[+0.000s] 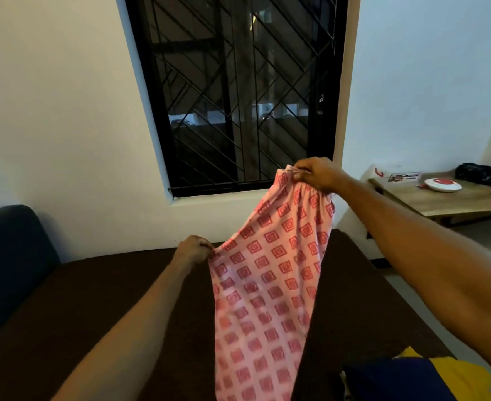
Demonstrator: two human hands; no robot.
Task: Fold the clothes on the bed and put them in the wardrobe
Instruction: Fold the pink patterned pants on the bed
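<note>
At the near right edge a navy and yellow garment (418,377) lies on the dark brown bed (94,285). In the middle, a pink cloth with red square prints (267,285) hangs from both hands above the bed, its lower part running out of view at the bottom. The left hand (195,250) is lower and nearer; its grip is pinched on the cloth's left edge, with the cloth just to the right of the knuckles. The right hand (315,173) is higher and farther, out in front of the window; its grip bunches the gathered top edge of the cloth, which falls away below and to the left of it. Between the two grips the top edge slants up to the right. At the far left stands a dark blue cushion (10,264) against the white wall. At the far right a wooden worktop (455,202) carries a round white and red object (443,184), some printed paper (403,177) and a black bag (484,175). A barred dark window (238,91) fills the far wall.
</note>
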